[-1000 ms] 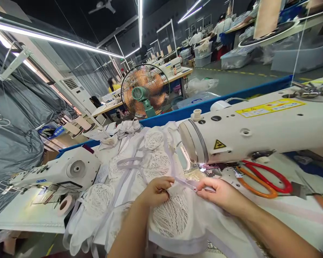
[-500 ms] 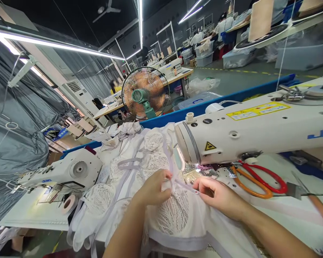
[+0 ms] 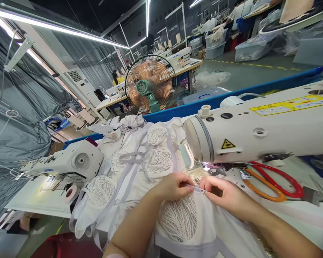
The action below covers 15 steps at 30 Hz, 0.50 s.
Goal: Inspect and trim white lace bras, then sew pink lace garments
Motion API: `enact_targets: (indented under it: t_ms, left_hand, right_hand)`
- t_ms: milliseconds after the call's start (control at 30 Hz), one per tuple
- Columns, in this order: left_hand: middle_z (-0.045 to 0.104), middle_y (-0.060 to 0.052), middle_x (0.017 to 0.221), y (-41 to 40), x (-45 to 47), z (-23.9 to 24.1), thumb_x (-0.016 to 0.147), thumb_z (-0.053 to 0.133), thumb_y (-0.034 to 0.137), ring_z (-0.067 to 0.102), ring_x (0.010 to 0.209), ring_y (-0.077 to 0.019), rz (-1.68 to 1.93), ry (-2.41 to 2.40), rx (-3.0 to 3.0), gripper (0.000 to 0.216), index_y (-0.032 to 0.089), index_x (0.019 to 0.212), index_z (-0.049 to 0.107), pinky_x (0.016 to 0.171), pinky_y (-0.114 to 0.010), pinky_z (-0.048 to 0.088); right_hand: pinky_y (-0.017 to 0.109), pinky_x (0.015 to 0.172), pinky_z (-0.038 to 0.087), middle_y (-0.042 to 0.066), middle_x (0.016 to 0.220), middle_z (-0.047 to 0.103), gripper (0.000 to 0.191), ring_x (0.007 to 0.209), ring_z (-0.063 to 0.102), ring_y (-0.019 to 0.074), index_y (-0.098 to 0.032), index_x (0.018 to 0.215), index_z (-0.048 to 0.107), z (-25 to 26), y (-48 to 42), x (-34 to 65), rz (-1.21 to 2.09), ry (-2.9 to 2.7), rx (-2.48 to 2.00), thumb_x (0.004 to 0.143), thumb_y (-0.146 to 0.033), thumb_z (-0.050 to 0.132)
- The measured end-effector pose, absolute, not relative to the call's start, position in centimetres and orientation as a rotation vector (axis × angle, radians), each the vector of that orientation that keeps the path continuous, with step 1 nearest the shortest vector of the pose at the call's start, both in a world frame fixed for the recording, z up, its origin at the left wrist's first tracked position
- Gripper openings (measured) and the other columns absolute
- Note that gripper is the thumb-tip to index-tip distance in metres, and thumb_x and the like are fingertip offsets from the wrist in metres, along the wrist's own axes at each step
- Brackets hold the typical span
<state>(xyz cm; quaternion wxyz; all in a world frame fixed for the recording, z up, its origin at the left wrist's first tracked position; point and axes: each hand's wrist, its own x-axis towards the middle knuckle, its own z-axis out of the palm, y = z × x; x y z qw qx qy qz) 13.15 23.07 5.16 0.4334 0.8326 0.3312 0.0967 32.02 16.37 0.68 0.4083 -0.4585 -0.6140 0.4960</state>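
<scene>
My left hand (image 3: 174, 186) is closed, thumb and fingertips pinching one end of a narrow pale lilac strap (image 3: 197, 188). Close beside it, my right hand (image 3: 222, 195) pinches the same strap a short way along, with a small red mark showing near its fingertips. Beneath both hands lies a white bra with a lace cup (image 3: 179, 220) and a lilac edge band. The sewing machine (image 3: 231, 134) stands just behind the right hand; its needle area is mostly hidden.
More white lace bras (image 3: 158, 161) spread over the table to the left. Scissors with red and orange handles (image 3: 269, 186) lie right of the machine head. A second sewing machine (image 3: 78, 161) sits at left. A green fan (image 3: 148, 86) stands behind the blue table edge (image 3: 177, 110).
My left hand has moved right, close to the right hand, and its fingers have closed on the strap. My right hand keeps its pinch. The view has shifted slightly.
</scene>
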Motion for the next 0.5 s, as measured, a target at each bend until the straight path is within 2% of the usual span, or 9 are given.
enact_targets:
  t_ms: [167, 333, 433, 500]
  left_hand:
    - [0.059, -0.001, 0.073, 23.2, 12.9, 5.1, 0.075, 0.059, 0.016, 0.050, 0.066, -0.0102, 0.256, 0.857, 2.089, 0.008, 0.014, 0.081, 0.064, 0.060, -0.020, 0.039]
    - [0.060, 0.000, 0.079, 23.3, 12.6, 6.1, 0.077, 0.062, 0.025, 0.053, 0.070, -0.0119, 0.072, 0.876, 2.308, 0.014, 0.017, 0.088, 0.062, 0.060, -0.021, 0.038]
    - [0.060, -0.002, 0.081, 22.2, 11.9, 7.5, 0.081, 0.057, 0.032, 0.056, 0.075, -0.0165, -0.135, 0.935, 2.455, 0.016, 0.018, 0.087, 0.061, 0.054, -0.024, 0.035]
    - [0.061, -0.005, 0.089, 21.1, 10.7, 8.4, 0.082, 0.056, 0.035, 0.058, 0.080, -0.0192, -0.067, 1.040, 2.480, 0.021, 0.018, 0.092, 0.061, 0.055, -0.025, 0.037]
  right_hand:
    - [0.030, 0.072, 0.042, 0.003, 0.079, 0.057, 0.029, 0.081, 0.052, 0.0204, -0.020, 0.069, 0.045, 0.5, 16.4, 32.1, 1.272, -1.597, -1.235, 0.083, -0.045, 0.052]
    - [0.028, 0.059, 0.040, 0.001, 0.066, 0.051, 0.036, 0.064, 0.049, 0.0173, -0.020, 0.070, 0.049, -1.0, 16.5, 32.7, 1.103, -1.752, -1.306, 0.086, -0.052, 0.042]
    - [0.028, 0.059, 0.043, 0.002, 0.067, 0.054, 0.034, 0.063, 0.053, 0.0188, -0.022, 0.074, 0.050, -2.1, 16.2, 32.8, 1.024, -1.894, -1.292, 0.086, -0.052, 0.039]
    - [0.029, 0.061, 0.046, 0.003, 0.073, 0.058, 0.029, 0.068, 0.057, 0.0208, -0.024, 0.080, 0.051, -2.3, 15.7, 32.0, 0.891, -1.890, -1.306, 0.086, -0.050, 0.039]
